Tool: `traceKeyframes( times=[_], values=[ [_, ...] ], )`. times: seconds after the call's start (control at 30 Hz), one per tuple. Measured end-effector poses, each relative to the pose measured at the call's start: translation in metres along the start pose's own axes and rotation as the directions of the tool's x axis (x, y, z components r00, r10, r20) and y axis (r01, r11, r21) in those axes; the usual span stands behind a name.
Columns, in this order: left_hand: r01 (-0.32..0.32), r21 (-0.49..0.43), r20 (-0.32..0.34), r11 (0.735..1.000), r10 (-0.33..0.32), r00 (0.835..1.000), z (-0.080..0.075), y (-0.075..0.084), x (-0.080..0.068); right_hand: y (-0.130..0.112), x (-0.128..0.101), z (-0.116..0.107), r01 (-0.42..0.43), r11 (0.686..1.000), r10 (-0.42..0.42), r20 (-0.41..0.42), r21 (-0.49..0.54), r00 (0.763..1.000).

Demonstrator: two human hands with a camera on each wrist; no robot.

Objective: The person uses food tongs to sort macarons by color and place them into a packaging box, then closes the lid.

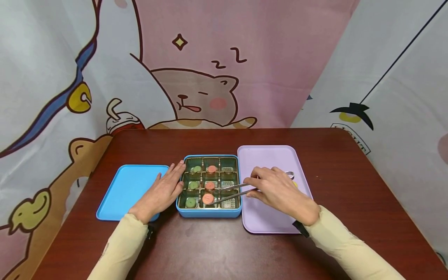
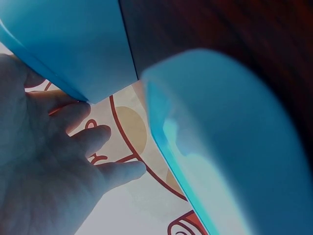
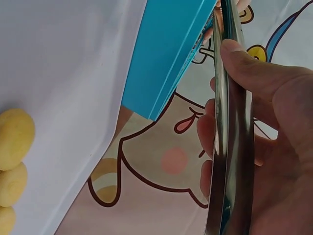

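Note:
A blue box (image 1: 210, 213) with nine compartments stands mid-table. Its left column holds green round pieces (image 1: 190, 202), its middle column pink ones (image 1: 211, 168), and its right column looks empty. My right hand (image 1: 271, 186) grips metal tongs (image 1: 231, 192) over the purple tray (image 1: 269, 217). The tong tips reach the pink piece (image 1: 208, 198) in the near middle compartment. In the right wrist view the tongs (image 3: 230, 122) are pinched between thumb and fingers. My left hand (image 1: 164, 190) lies flat, fingers straight against the box's left wall (image 2: 73, 44).
A blue lid (image 1: 122, 194) lies left of the box, partly under my left hand. Three yellow round pieces (image 3: 14, 161) sit on the purple tray close to my right hand. The brown table (image 1: 217, 249) is backed by cartoon-printed cloth.

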State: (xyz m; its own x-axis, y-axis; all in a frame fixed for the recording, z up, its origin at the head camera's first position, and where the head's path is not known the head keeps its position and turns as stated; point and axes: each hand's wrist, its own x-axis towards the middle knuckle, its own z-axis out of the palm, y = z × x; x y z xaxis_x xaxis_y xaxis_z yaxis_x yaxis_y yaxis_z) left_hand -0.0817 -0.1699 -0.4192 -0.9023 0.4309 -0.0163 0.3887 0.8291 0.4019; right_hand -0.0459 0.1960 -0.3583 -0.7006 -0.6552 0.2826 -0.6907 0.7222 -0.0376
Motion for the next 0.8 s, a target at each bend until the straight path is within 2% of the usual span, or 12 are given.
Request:
traceKeyframes(
  times=[0.8],
  values=[
    [-0.007, -0.001, 0.002, 1.0, 0.007, 1.0, -0.001, 0.0, 0.0, -0.008, 0.019, -0.014, 0.094, 0.988, -0.094, -0.001, -0.119, 0.996]
  ],
)
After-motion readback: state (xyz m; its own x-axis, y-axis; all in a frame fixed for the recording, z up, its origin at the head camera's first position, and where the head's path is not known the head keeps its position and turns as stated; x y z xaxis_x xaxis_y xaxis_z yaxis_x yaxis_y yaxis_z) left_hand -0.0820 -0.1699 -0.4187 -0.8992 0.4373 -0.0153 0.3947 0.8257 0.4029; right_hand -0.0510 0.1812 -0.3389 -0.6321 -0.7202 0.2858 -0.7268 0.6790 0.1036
